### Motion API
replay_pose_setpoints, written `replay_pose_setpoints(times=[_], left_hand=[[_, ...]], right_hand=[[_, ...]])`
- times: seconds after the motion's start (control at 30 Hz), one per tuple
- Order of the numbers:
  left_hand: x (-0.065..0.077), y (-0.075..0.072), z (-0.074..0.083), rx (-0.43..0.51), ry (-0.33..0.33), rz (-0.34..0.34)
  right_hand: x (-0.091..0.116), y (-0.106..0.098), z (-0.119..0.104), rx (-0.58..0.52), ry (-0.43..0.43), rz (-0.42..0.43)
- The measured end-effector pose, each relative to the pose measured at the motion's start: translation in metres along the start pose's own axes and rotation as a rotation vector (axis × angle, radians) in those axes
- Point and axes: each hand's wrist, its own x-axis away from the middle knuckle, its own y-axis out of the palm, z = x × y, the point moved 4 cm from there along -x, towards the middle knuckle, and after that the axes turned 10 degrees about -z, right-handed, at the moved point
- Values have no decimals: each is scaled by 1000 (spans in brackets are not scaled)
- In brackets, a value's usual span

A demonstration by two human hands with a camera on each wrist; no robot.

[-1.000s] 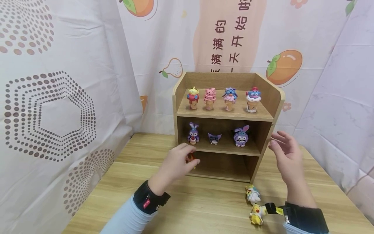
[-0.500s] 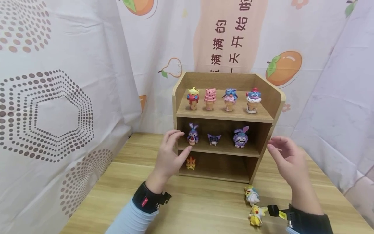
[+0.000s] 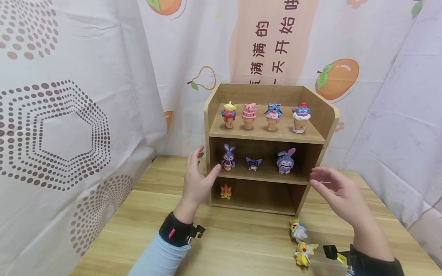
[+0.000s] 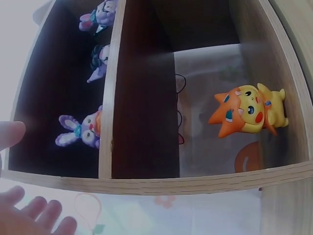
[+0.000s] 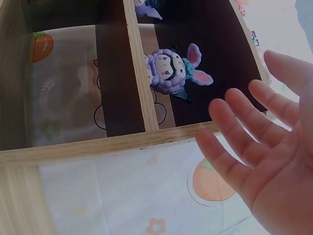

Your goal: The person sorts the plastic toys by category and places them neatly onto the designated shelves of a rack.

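My left hand (image 3: 197, 183) is beside the left side of the wooden shelf (image 3: 266, 138), fingers spread and holding nothing. An orange-and-yellow figurine (image 4: 252, 110) stands upright at the left end of the bottom shelf, also seen in the head view. My right hand (image 3: 340, 193) is by the shelf's right side, its fingers relaxed around no object. On the middle shelf stand a purple rabbit figurine (image 3: 228, 157), a small dark-masked purple figurine (image 3: 253, 163) and a fluffy purple figurine (image 5: 168, 71) with one long ear showing in the head view.
Several ice-cream-cone figurines, among them a pink one (image 3: 249, 116), line the top shelf. A white-and-yellow figurine (image 3: 298, 230) and a yellow figurine (image 3: 303, 254) lie on the wooden table (image 3: 241, 241) in front of the shelf's right corner. Printed curtains (image 3: 86, 115) hang behind and on both sides.
My left hand has let go of the orange-and-yellow figurine on the bottom shelf and moved up and left, opening out. My right hand has shifted slightly down and left.
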Motion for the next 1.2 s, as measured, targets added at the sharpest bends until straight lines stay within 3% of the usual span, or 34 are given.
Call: replay_pose_setpoints(times=[0.4,0.73,1.2], left_hand=[[-2,4,-17,121,-160,-38],[-1,8,-21,114,-172,-47],[-2,10,-30,218,-204,24]], right_hand=[[16,5,12,110,59,-185],[30,6,30,218,301,-308],[50,27,49,52,560,-586]])
